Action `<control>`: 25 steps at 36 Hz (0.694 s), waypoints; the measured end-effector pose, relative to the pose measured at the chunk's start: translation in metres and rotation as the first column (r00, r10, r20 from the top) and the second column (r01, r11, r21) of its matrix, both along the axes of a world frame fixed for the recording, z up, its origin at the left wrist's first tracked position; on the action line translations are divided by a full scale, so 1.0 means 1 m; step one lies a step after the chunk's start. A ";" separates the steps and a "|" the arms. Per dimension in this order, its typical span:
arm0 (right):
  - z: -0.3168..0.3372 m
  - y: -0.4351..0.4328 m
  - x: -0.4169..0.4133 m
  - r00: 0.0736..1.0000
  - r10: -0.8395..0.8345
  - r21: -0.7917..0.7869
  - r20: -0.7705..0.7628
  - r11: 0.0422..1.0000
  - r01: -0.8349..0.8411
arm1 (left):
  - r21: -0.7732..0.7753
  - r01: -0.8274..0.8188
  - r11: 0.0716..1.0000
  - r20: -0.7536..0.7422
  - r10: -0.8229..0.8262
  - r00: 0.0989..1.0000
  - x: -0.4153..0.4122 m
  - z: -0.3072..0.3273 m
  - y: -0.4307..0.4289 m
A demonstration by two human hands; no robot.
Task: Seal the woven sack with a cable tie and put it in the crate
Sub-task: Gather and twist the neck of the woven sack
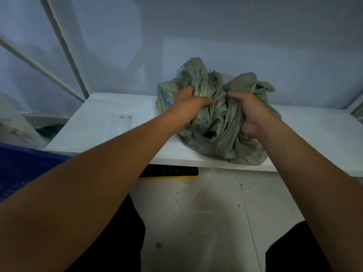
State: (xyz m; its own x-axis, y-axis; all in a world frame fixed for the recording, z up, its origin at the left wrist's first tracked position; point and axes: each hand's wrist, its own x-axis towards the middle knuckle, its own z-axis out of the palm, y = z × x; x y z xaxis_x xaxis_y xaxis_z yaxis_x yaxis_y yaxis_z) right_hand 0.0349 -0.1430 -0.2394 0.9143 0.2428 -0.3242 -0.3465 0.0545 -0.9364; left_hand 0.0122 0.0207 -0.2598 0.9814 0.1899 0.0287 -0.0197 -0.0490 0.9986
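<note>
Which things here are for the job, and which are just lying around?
For the job: woven sack, gripped by the left hand and right hand; blue crate at the left edge.
Lying about: clear plastic bag on the white table, contents unclear; black-and-yellow object under the table.

Crumpled grey-green woven sack, frayed mouth bunched upward, sits on white shelf.

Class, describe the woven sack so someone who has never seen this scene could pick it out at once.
Start at the white shelf against the wall. On it sits the woven sack, gripped by the left hand and right hand. It alone is crumpled grey-green, with a frayed top.
</note>
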 end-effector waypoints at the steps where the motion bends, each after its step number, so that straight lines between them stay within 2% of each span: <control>1: -0.001 -0.003 -0.001 1.000 0.013 0.009 -0.012 1.000 -0.012 | 0.016 0.006 1.000 -0.007 -0.006 1.000 -0.001 0.000 -0.002; 4: -0.002 -0.008 -0.005 0.999 0.031 0.034 -0.038 0.999 -0.030 | 0.035 0.032 0.999 0.001 -0.032 0.999 -0.003 -0.003 -0.010; 6: -0.003 -0.010 -0.008 0.998 0.037 0.041 -0.040 0.999 -0.035 | 0.066 0.044 0.997 0.057 -0.048 0.997 -0.004 -0.006 -0.016; 10: -0.002 -0.009 -0.009 0.999 0.052 0.092 -0.005 0.994 -0.052 | 0.264 0.192 0.945 0.127 -0.231 0.965 -0.007 -0.012 -0.026; 12: -0.003 -0.008 -0.007 0.998 0.062 0.086 0.013 0.994 -0.063 | 0.511 0.225 0.830 0.141 -0.339 0.930 -0.007 -0.019 -0.030; 14: -0.007 -0.006 -0.006 0.993 0.113 0.038 0.022 0.993 -0.114 | 0.758 0.193 0.623 0.135 -0.440 0.888 -0.009 -0.025 -0.034; 15: -0.011 -0.005 -0.006 0.991 0.128 0.001 0.030 0.992 -0.128 | 0.814 0.178 0.552 0.125 -0.467 0.875 -0.012 -0.026 -0.036; 16: -0.016 -0.003 -0.005 0.992 0.118 -0.044 0.040 0.992 -0.116 | 0.833 0.169 0.526 0.125 -0.477 0.870 -0.014 -0.026 -0.040; 18: -0.025 -0.002 -0.001 0.998 0.052 -0.119 0.041 0.992 -0.047 | 0.839 0.159 0.521 0.144 -0.494 0.857 -0.016 -0.028 -0.046; 22: -0.034 -0.006 0.014 0.993 -0.115 -0.153 0.011 0.982 0.115 | 0.820 0.163 0.548 0.193 -0.534 0.823 -0.014 -0.031 -0.049; 25: -0.036 -0.004 0.022 0.989 -0.149 -0.156 0.015 0.977 0.149 | 0.753 0.148 0.641 0.264 -0.499 0.825 -0.013 -0.027 -0.041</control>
State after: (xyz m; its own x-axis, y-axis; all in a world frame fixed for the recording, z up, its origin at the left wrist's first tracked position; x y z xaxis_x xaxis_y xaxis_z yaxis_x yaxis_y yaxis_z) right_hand 0.0564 -0.1473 -0.2757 0.9374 0.0506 -0.3447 -0.3429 -0.0413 -0.9385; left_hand -0.0012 -0.0201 -0.2866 0.8224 -0.3849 0.4190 -0.5677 -0.6032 0.5602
